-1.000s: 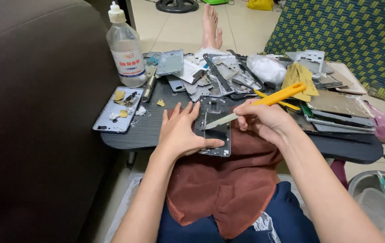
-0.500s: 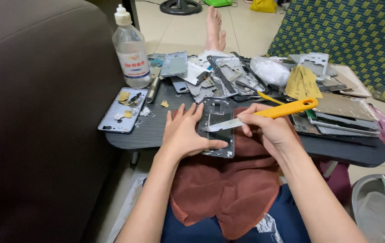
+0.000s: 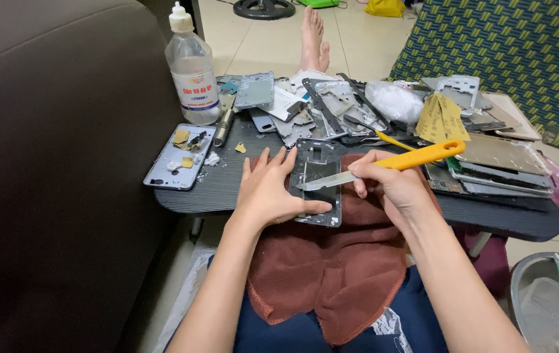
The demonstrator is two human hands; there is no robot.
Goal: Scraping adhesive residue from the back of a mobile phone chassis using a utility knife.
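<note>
The left hand [image 3: 267, 191] lies flat, fingers spread, pressing down on a phone frame [image 3: 318, 180] that rests at the near edge of the dark table [image 3: 227, 189], partly over a brown towel [image 3: 331, 274] draped on the person's lap. The thumb reaches across the frame's near end. The right hand [image 3: 390, 186] grips a scraper [image 3: 384, 167] with a yellow handle, its metal blade touching the frame's middle. Far left on the table stands a clear bottle [image 3: 193, 72]; near it to the left lies a pale back cover [image 3: 180, 157] with small bits on it. Farther back and right sits a heap of phone parts [image 3: 331, 104], and stacked screens [image 3: 502, 163] lie on the right. A metal bowl [image 3: 521, 281] sits on the floor, near right.
</note>
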